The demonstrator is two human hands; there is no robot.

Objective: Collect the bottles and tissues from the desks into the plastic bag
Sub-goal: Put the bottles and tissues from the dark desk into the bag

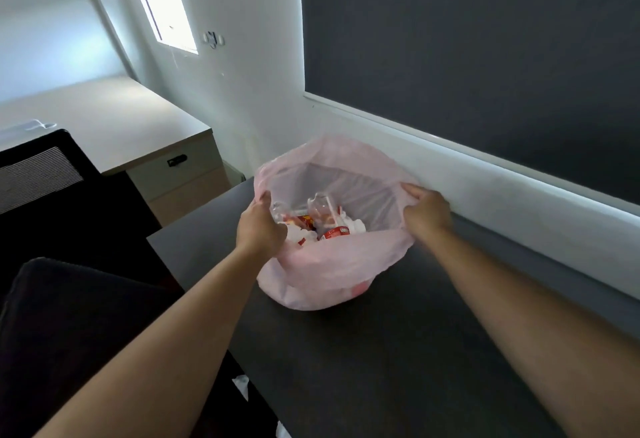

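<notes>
Here my left hand point(263, 226) pinches the near-left rim of the pink plastic bag point(332, 264), fingers closed on the film, so the mouth stays wide. Between my hands, down inside, the bottles point(327, 219) with red labels and the crumpled tissues point(353, 226) lie in a heap. My right hand point(424, 210) is clenched on the far-right rim, pulling outward, I judge to keep the limp bag standing on the dark surface point(398, 351).

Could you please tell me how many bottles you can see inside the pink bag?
2: one bottle lies at the left of the bag, beside the left hand, and another bottle is near the middle among tissues. More may be hidden underneath.
</notes>
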